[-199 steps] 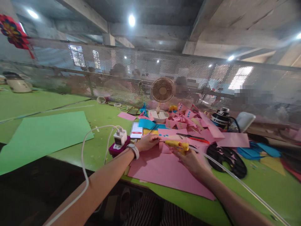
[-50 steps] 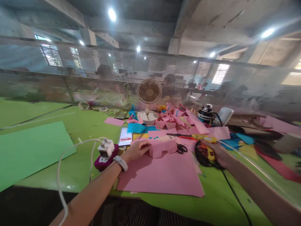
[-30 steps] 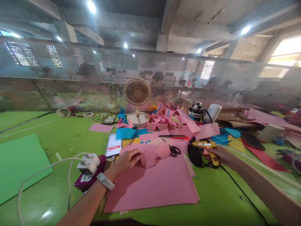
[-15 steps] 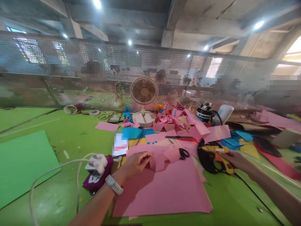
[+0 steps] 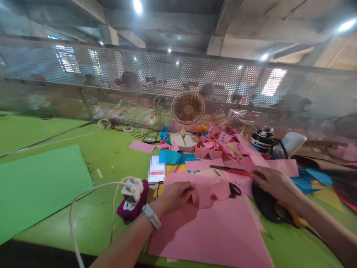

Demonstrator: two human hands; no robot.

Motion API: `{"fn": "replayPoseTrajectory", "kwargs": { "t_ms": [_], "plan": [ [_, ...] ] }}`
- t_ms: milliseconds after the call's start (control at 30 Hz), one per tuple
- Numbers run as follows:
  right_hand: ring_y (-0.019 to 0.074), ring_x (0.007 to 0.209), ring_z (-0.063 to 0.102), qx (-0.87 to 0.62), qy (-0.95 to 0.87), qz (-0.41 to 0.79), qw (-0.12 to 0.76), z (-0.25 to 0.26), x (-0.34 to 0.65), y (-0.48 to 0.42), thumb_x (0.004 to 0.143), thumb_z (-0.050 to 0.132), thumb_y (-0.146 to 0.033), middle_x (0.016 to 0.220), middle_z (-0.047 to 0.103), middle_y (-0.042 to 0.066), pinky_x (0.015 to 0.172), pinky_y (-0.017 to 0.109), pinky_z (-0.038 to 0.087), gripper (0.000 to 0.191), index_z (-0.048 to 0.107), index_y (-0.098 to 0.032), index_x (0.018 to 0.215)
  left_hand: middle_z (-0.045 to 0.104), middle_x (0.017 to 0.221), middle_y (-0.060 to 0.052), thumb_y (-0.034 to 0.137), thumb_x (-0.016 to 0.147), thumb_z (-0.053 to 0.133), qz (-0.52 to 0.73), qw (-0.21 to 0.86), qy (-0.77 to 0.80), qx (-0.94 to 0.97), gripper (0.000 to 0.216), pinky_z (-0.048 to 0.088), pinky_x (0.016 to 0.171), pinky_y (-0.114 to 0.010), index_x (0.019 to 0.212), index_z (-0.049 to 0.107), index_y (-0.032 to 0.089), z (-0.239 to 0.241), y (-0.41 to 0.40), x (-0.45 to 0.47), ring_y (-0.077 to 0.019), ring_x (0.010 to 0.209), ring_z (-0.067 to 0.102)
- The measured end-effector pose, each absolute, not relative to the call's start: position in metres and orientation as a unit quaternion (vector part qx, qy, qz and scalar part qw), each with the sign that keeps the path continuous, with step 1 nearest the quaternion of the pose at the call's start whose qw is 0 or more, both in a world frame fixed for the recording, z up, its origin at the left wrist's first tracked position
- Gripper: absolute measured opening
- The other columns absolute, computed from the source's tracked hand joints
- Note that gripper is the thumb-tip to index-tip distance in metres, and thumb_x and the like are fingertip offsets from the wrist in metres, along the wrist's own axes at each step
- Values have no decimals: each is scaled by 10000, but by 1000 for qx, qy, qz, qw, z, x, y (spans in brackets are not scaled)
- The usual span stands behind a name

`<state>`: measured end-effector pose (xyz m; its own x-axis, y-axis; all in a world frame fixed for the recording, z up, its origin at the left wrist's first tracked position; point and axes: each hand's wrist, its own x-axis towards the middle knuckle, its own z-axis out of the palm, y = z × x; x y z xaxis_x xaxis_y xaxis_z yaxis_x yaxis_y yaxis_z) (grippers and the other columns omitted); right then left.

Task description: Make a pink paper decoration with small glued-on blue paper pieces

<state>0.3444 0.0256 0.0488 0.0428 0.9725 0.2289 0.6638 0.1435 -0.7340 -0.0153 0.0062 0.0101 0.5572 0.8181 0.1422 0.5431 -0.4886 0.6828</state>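
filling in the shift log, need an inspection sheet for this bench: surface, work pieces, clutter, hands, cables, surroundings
Surface: green tabletop, with a large pink sheet at the front.
Work pieces: folded pink strip over the pink sheet; yellow glue gun, partly hidden by the right forearm.
Clutter: pink scraps heaped beside the fan; black scissor handles beside the strip.
Hands: left hand at the folded pink strip's left end, pinching it; right hand at the red end of a knife, contact unclear.
Cables: white cable running to an adapter on a purple power strip.
Surroundings: perforated panel behind the bench, people blurred beyond; ceiling lights on.
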Motion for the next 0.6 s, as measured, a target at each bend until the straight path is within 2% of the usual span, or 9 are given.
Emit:
{"fn": "replayPoseTrajectory", "kwargs": {
  "t_ms": [100, 167, 233, 333, 433, 533, 600],
  "plan": [
    [212, 832, 580, -481, -848, 54, 216, 66, 258, 68, 804, 539, -288, 877, 661, 45, 717, 291, 445, 122, 649, -234, 799, 658, 893, -38, 223, 867, 402, 244, 285, 408, 832, 228, 409, 674, -229, 941, 616, 192, 10, 4, -15, -159, 786, 580],
    [198, 884, 583, -396, -910, -34, 119, 66, 206, 94, 844, 461, -184, 967, 644, 67, 699, 265, 445, 183, 634, -205, 901, 659, 871, -37, 209, 862, 406, 244, 279, 407, 835, 226, 401, 653, -224, 947, 615, 191, 9, 3, -15, -153, 759, 577],
    [190, 884, 591, -321, -939, -118, 41, 57, 163, 113, 824, 445, -83, 1045, 617, 88, 627, 239, 435, 275, 594, -190, 1030, 660, 859, -38, 204, 854, 414, 235, 273, 411, 837, 213, 394, 635, -222, 932, 611, 187, 8, 3, -15, -151, 740, 574],
    [170, 901, 586, -253, -960, -122, 18, 37, 120, 126, 807, 465, -43, 1062, 611, 65, 606, 215, 419, 320, 573, -210, 1057, 663, 866, -48, 212, 854, 417, 225, 265, 416, 840, 198, 393, 619, -225, 903, 605, 177, 7, 4, -15, -156, 738, 575],
    [159, 823, 594, -217, -969, -119, 12, 22, 99, 128, 842, 473, -90, 931, 643, 52, 612, 220, 416, 196, 602, -192, 948, 664, 863, -49, 206, 855, 413, 232, 261, 408, 844, 197, 402, 631, -228, 901, 602, 174, 4, 4, -14, -156, 744, 577],
    [164, 790, 594, -223, -967, -121, 33, 22, 99, 127, 861, 466, -110, 853, 648, 59, 642, 237, 421, 150, 603, -169, 868, 663, 867, -48, 183, 845, 417, 238, 257, 398, 848, 190, 410, 652, -232, 891, 602, 175, 3, 5, -13, -156, 752, 579],
    [178, 822, 592, -249, -958, -129, 60, 29, 110, 126, 880, 424, -118, 885, 644, 85, 674, 257, 428, 171, 589, -154, 904, 665, 877, -54, 176, 836, 429, 234, 257, 400, 848, 183, 415, 659, -237, 880, 606, 172, 4, 6, -12, -163, 765, 582]
  ]
}}
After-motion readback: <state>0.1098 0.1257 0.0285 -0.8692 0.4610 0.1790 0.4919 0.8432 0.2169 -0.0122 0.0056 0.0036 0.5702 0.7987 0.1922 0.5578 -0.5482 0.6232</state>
